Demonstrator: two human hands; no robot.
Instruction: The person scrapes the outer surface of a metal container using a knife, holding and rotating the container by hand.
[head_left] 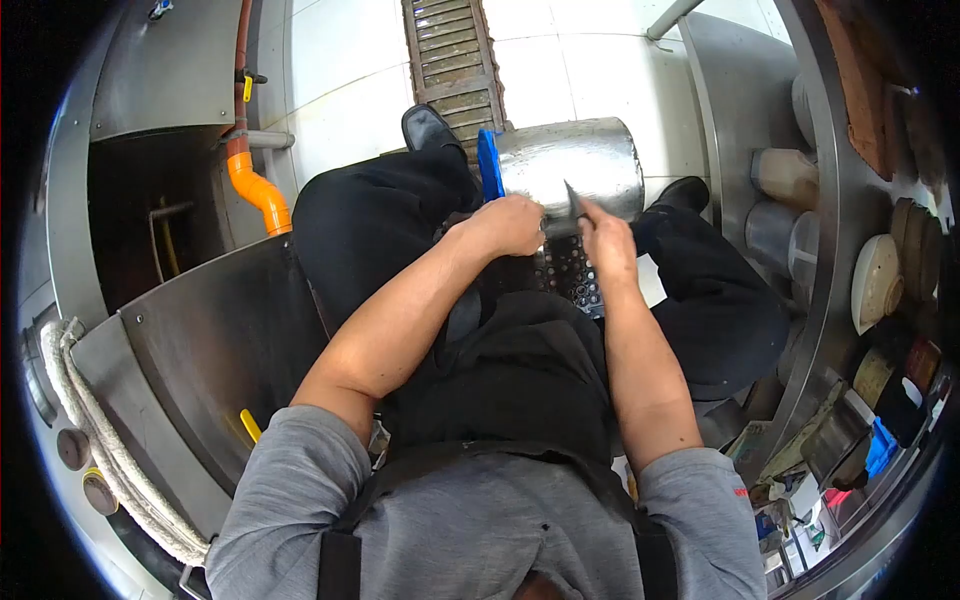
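My right hand [608, 245] is closed around a small knife [573, 200], its dark pointed blade angled up and to the left. Close by on the left, my left hand [512, 225] has its fingers curled shut; what lies in them is hidden. Just beyond both hands a shiny metal cylinder, apparently a pot [575, 150], lies on its side between my legs. Something blue like a plastic bag [489, 165] sits at its left end. Beneath my hands shows a dark basket with holes [568, 272], partly covered by my hands and apron.
A slatted floor drain [453, 50] runs across the white tiles ahead. Steel cabinets and an orange pipe [257, 190] stand on the left, with a white hose [105, 440] nearer me. At right, a steel shelf [835, 200] holds containers and a pale bowl [876, 285].
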